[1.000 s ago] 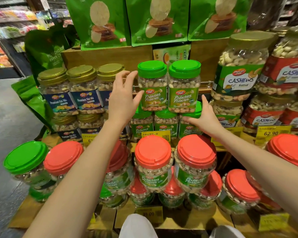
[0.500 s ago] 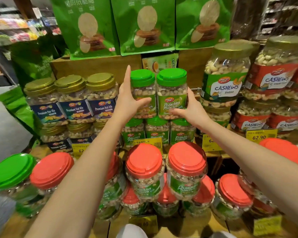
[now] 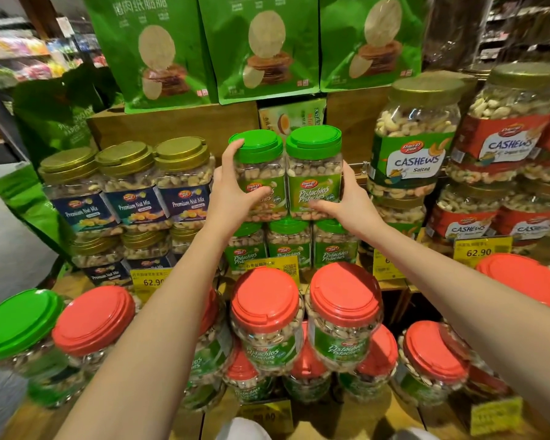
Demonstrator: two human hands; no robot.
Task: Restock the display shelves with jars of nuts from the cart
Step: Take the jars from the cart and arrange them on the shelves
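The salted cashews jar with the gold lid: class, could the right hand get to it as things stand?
Probably yes: the right hand is beside it, nothing between, but must first release its grip on the pistachio jar to reach the salted cashews jar.

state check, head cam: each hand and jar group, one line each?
left hand: gripping left top pistachio jar, fingers over lid edge
right hand: gripping right top pistachio jar
top pistachio jars: upright, side by side, lids on
lower pistachio jars: upright, lids on
nut mix jars: upright, stacked
red-lid jars: tilted toward camera, lids on

Nut jars [image 3: 314, 173] on wooden shelves [image 3: 391, 285]
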